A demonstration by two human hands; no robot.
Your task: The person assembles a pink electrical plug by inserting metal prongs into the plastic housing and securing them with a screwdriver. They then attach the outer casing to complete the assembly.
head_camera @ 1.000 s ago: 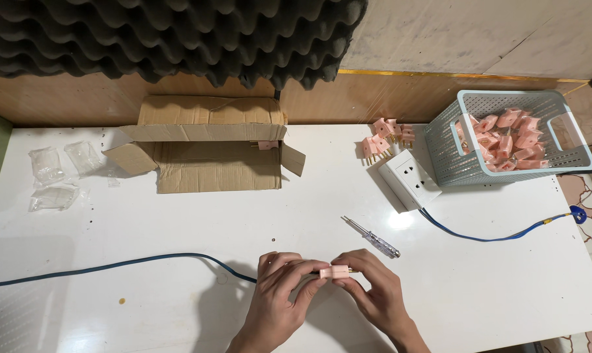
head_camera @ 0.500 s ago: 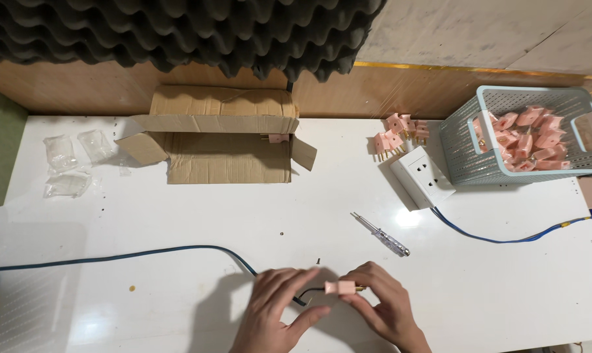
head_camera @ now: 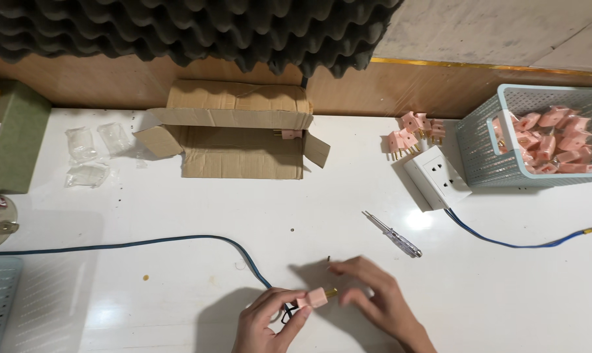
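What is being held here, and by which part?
The left hand pinches a pink plug by its body, brass prongs pointing toward the right hand, which is beside it, not clearly gripping.

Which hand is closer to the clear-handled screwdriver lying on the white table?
The right hand. It sits just below and left of the clear-handled screwdriver, not touching it. The left hand is farther left, holding a small pink plug.

Open brown cardboard box (head_camera: 237, 140) lies on its side at the back of the tabletop (head_camera: 178, 209), flaps spread. Left of it, three small clear plastic bags (head_camera: 90, 157) sit clustered. No labels, signs or screens.
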